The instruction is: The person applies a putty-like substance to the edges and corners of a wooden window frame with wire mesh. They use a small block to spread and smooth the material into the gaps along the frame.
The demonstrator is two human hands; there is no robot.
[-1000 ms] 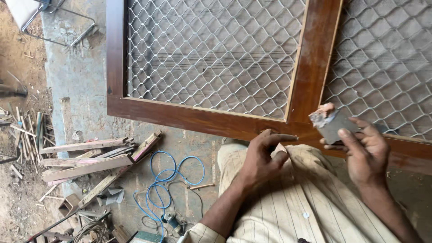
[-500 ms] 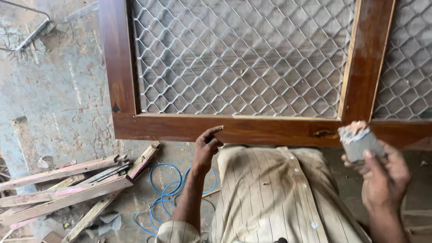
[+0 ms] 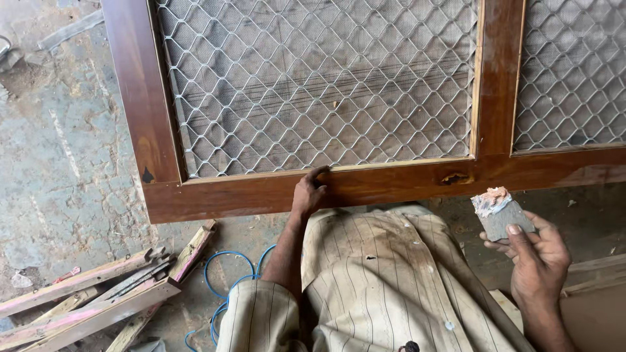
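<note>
A: Lower right of the frame: your right hand (image 3: 538,257) pinched a small flat scraper (image 3: 501,214), stiff and light, its tip loaded with soft pinkish filler; best held by the bare lower edge.

B: And your left hand (image 3: 308,193)?

A: Centre: fingers pressed on the wooden frame (image 3: 404,186), gripping nothing. Wire mesh (image 3: 313,85) above; scrap battens (image 3: 91,293) and blue cable (image 3: 228,287) lower left.

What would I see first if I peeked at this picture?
A big brown wooden frame with silver wire mesh fills the top, lying on the grey floor. The left hand touches the frame's bottom rail, while the right hand holds a small flat scraper with pinkish putty on its tip. Wood scraps and a blue cable lie at lower left.
</note>
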